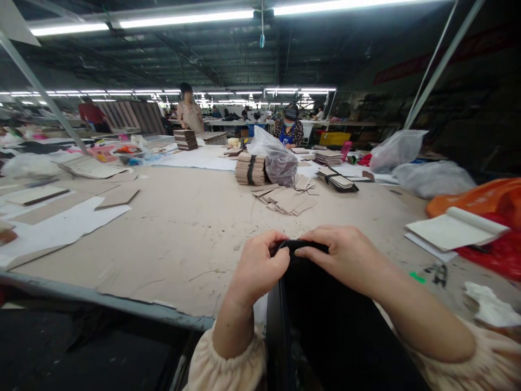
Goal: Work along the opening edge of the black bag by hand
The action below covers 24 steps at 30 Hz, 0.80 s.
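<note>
A large black bag-like piece [337, 326] with a narrow side wall stands close in front of me, at the table's near edge. Its exact kind is hard to make out in the dark. My left hand [257, 266] pinches the top rim at its left corner, thumb on the near side. Just to the right, my right hand [345, 252] grips the same rim between thumb and fingers. The two thumbs are almost touching. The black piece hides part of the table behind it.
Beyond my hands lie loose cardboard pieces [288, 201], a strapped bundle of card [249, 169] and a plastic bag [277, 160]. At right are an orange bag [480, 195] and a white pad [456, 228]. A co-worker [288, 127] sits across the table.
</note>
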Available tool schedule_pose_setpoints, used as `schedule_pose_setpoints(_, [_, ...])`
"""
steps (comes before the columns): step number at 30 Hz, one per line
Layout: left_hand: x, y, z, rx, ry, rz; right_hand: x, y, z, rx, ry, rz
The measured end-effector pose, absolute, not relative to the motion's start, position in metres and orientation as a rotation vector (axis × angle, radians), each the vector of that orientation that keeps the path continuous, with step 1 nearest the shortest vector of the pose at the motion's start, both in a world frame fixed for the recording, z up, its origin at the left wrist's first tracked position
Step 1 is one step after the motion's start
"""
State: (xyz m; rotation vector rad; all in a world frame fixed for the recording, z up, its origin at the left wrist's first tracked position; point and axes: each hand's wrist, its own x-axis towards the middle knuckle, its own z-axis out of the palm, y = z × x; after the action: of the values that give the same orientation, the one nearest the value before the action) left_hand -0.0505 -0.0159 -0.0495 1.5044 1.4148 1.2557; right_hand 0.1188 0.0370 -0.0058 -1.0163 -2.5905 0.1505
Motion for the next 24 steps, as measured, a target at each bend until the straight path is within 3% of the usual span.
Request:
schedule_pose_setpoints(10, [-0.0513,-0.0166,-0.0496,1.520,1.431,1.275,0.1153,0.0403,-0.0054,-1.032,-2.639,0.098])
schedule_pose_setpoints(18, [-0.0497,-0.0144,-0.0524,1.541,1.461,1.290,0.1106,0.0364,-0.0036,-1.079,-2.685,-0.137])
schedule_pose_setpoints(24, [-0.0483,-0.0149,-0.0490,1.563,1.542,1.291,0.1140,0.0382,-0.0045,-1.029,-2.730,-0.053])
